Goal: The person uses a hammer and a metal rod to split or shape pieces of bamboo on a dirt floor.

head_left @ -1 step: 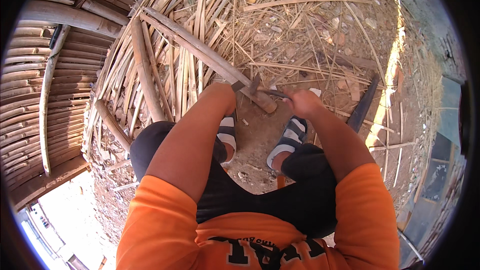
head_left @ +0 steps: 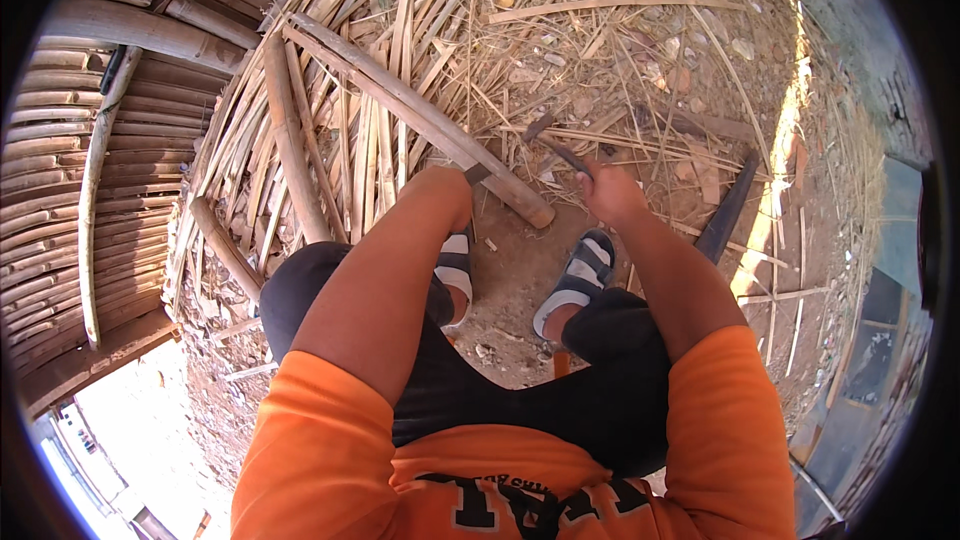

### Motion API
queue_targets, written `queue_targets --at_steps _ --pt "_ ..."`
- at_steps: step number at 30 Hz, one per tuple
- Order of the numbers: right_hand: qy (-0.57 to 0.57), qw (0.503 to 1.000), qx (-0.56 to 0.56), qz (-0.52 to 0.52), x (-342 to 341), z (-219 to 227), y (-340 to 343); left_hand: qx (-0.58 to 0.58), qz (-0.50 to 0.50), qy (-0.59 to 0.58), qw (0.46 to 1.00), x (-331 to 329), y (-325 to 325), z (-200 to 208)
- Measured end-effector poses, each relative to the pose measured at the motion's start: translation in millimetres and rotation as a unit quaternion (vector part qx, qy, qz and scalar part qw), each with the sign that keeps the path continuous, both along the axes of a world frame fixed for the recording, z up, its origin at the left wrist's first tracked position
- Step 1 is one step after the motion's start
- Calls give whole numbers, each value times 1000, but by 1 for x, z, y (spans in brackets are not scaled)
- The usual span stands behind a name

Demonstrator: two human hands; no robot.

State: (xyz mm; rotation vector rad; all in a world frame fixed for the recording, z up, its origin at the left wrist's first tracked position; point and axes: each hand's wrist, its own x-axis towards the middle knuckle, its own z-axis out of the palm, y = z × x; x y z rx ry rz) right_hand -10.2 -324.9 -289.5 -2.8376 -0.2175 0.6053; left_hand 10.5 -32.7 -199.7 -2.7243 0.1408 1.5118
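My right hand (head_left: pixel 612 194) is closed round the handle of a hammer (head_left: pixel 566 154). Its dark head is up and apart from the wooden pole (head_left: pixel 430 122), to the right of the pole's near end. My left hand (head_left: pixel 447 192) is closed at the pole's near side on a flat dark metal piece (head_left: pixel 478 173). One end of that piece sticks out past the hand and lies against the pole; the rest is hidden by the hand. The pole slants from the far left down to bare soil between my sandalled feet (head_left: pixel 583 270).
Split bamboo strips (head_left: pixel 375 165) lie heaped at the far left, with thicker poles (head_left: pixel 290 140) beside them. A long dark tapered piece (head_left: pixel 728 208) lies to the right. A slatted bamboo wall (head_left: pixel 150 170) stands at left. Dry straw and stones cover the far ground.
The hammer head has moved off the pole, away from me and a little to the right, with my right hand following. My left hand and the pole have stayed in place.
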Motion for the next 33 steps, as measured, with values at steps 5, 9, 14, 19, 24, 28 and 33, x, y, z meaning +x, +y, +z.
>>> queue_targets --at_steps 5,9,14,19,24,28,33 --pt "-62 993 59 85 16 28 -36 12 -2 -6 1000 -3 11 -8" --pt "51 972 -26 229 -12 15 -4 7 16 -11 1000 1 5 -9" --pt "-28 993 -24 -110 -3 -13 -43 10 11 -2 1000 -6 5 -5" --pt "55 976 -50 203 -4 40 -28 20 -3 6 1000 0 6 -5" --pt "86 985 -46 140 -10 8 5 -8 -4 -26 1000 -3 6 -15" --pt "119 974 -45 186 -10 21 7 10 -6 1 1000 1 12 -19" --pt "45 998 -35 10 -6 -1 0 7 -55 13 998 0 0 -2"
